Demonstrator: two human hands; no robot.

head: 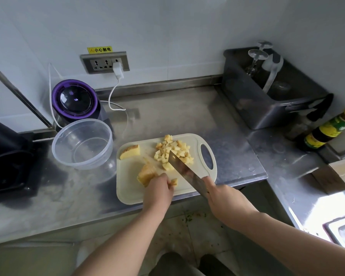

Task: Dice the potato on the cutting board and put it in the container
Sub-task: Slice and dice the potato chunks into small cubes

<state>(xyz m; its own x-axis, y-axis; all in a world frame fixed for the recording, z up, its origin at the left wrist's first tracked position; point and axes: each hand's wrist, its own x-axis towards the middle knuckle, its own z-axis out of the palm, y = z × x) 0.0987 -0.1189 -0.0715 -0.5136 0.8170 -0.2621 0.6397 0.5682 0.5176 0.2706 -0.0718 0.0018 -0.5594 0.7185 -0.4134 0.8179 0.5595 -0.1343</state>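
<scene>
One potato chunk (pixel 146 173) gripped in the left hand (pixel 157 191), right hand (pixel 225 198) clutching the knife (pixel 184 172). Under them: cutting board (pixel 127 188), steel counter (pixel 177 112).

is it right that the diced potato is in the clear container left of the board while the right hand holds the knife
Not quite. The head view shows the diced potato piled on the cutting board, near its handle hole; the clear container left of the board holds none. The right hand does hold the knife.
</scene>
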